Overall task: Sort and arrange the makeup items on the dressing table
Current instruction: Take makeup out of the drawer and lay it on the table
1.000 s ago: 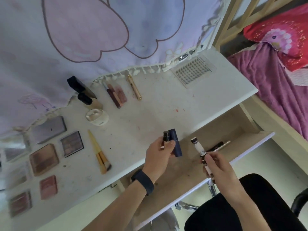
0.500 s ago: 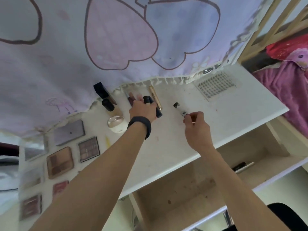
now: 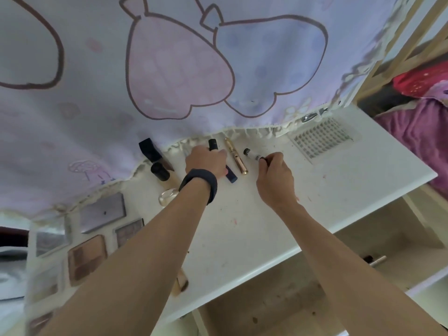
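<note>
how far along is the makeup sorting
Looks done: the brown and grey eyeshadow palettes lie grouped at the table's left, a gold tube lies near the curtain. In hand: the left hand grips dark navy tubes beside it, the right hand pinches a white black-capped tube on its other side. Left: a black-and-silver stick in the open drawer.

A pale fabric curtain (image 3: 169, 69) printed with large pink and lilac cartoon shapes hangs at the back, its fringed hem draping low. To the right lies a white slatted grille (image 3: 321, 139). Beyond a wooden bed frame (image 3: 397, 52) are a purple blanket (image 3: 417, 132) and a red pillow (image 3: 421, 81). Below, a stained wooden drawer (image 3: 278, 299) stands open.
</note>
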The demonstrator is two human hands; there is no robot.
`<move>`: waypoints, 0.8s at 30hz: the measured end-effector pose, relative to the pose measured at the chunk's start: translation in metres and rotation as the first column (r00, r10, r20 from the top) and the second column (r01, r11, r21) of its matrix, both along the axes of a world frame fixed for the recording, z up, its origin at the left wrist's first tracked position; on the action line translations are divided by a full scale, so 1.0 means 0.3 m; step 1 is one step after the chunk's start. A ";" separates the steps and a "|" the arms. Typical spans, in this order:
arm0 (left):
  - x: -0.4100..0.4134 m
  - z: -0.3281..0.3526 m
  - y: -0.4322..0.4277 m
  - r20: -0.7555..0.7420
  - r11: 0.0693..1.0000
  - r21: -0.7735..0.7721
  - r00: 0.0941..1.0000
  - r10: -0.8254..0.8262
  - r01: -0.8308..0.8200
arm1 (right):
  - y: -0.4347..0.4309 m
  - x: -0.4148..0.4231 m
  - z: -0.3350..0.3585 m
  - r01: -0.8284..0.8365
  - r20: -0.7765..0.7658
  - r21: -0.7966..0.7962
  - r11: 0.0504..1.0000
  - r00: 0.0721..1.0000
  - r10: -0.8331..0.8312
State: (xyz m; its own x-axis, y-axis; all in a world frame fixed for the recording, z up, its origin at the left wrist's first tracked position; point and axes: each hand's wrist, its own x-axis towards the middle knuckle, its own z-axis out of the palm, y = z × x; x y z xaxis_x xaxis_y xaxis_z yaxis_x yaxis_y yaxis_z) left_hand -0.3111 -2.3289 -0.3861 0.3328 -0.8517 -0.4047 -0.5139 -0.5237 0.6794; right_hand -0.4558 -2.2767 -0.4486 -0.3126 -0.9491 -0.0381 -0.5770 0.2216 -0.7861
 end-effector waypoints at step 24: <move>-0.147 -0.036 -0.080 -0.163 0.995 0.015 0.982 -0.093 0.096 | -0.174 -0.119 0.027 0.114 0.459 0.218 0.969 0.864 -0.205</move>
State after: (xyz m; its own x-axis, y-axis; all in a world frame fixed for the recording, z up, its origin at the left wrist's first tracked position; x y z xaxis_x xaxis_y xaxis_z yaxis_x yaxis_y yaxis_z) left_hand -0.3551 -2.3528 -0.3970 0.1798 -0.8663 -0.4660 -0.4457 -0.4940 0.7465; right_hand -0.4913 -2.3290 -0.4406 -0.3598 -0.8506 -0.3835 -0.0883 0.4402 -0.8935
